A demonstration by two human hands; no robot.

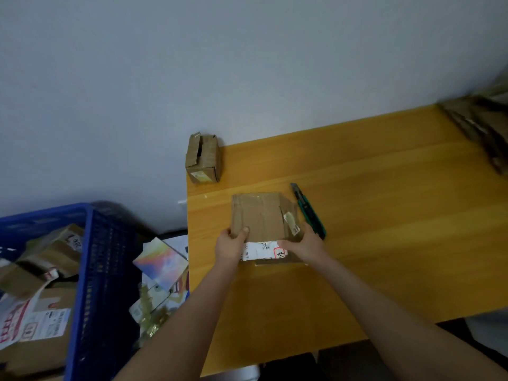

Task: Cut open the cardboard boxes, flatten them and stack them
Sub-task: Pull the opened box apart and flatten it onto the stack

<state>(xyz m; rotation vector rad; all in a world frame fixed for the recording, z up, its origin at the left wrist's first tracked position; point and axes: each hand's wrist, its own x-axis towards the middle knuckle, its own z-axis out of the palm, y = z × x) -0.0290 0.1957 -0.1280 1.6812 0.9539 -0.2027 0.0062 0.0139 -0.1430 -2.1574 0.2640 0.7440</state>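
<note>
A flattened brown cardboard box (261, 215) with a white shipping label on its near edge lies on the wooden table (384, 215). My left hand (232, 243) grips its near left corner, thumb on top. My right hand (302, 243) holds its near right edge, thumb laid over the label. A green utility knife (309, 210) rests on the table just right of the box, touching neither hand. A small unflattened cardboard box (203, 159) with open flaps stands at the table's far left corner.
A blue plastic crate (93, 270) with several cardboard boxes stands on the floor at left. Colourful packages (162, 259) lie between crate and table. A stack of flattened cardboard (478, 125) sits at the table's far right. A white wall lies behind.
</note>
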